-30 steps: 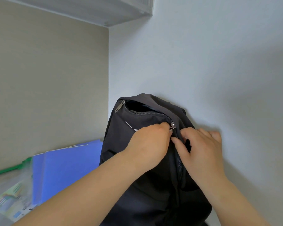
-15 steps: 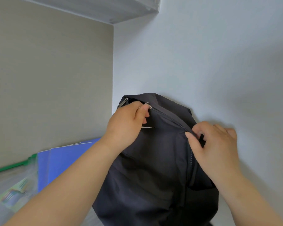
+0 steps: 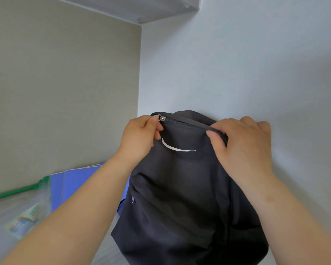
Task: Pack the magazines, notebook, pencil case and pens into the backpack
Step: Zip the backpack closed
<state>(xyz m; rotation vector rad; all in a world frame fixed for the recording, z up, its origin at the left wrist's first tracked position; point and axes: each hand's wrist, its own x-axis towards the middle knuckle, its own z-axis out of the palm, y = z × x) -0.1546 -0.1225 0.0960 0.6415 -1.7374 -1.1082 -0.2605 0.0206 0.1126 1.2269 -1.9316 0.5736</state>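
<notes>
A dark grey backpack [image 3: 180, 188] stands upright against the pale wall, a white curved mark on its front. Its top zipper runs shut along the upper edge. My left hand [image 3: 141, 136] pinches the metal zipper pull [image 3: 161, 118] at the left end of that zipper. My right hand [image 3: 243, 148] grips the fabric at the bag's top right corner. No magazines, notebook, pencil case or pens show outside the bag apart from the flat items at the left.
Blue folders [image 3: 75, 180] lie flat left of the backpack, partly behind my left forearm. A clear plastic pouch with a green strip [image 3: 23, 213] and colourful print lies at the far left. A shelf or cabinet underside [image 3: 141, 8] hangs above the corner.
My left hand has pulled the zipper pull from the right side over the top to the left end, shutting the opening. My right hand shifted up to the bag's top right corner.
</notes>
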